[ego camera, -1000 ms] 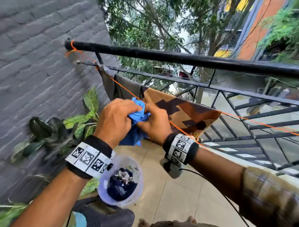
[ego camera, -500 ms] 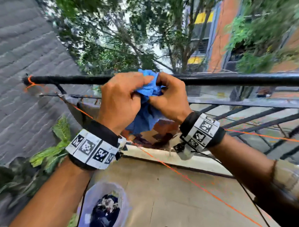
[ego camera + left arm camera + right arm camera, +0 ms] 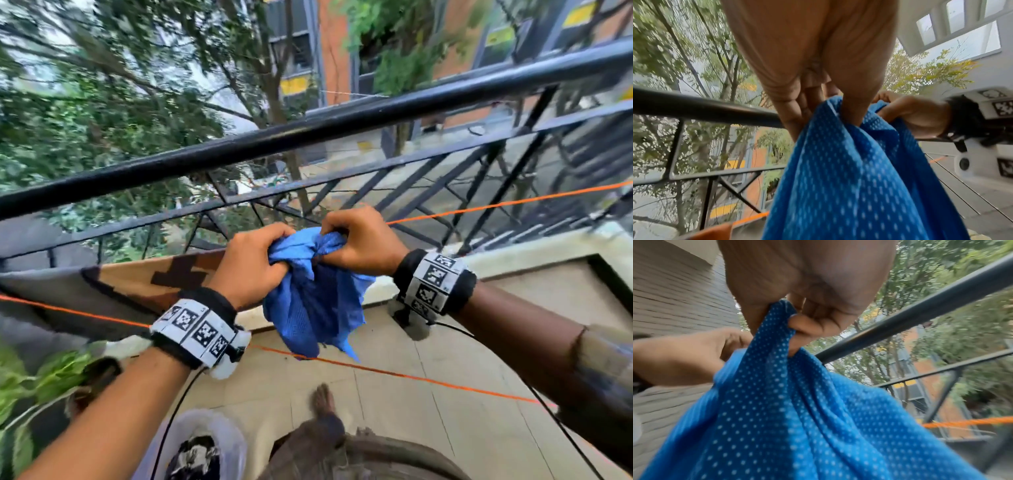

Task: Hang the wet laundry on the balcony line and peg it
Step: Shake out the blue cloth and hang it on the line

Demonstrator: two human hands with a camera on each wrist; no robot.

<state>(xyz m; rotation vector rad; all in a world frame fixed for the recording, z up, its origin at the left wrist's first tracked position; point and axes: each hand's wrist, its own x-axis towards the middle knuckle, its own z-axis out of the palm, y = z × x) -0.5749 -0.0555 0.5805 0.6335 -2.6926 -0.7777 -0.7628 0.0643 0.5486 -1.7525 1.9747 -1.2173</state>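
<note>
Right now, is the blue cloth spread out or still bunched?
Bunched: both the left hand and right hand grip the blue cloth close together; the rest hangs crumpled.

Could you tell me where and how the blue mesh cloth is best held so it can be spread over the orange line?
Probably along its top edge, from above. The blue mesh cloth hangs bunched from that edge, where the left hand and right hand grip it close together. Sliding the hands apart along the edge towards its corners should open it over the orange line.
</note>
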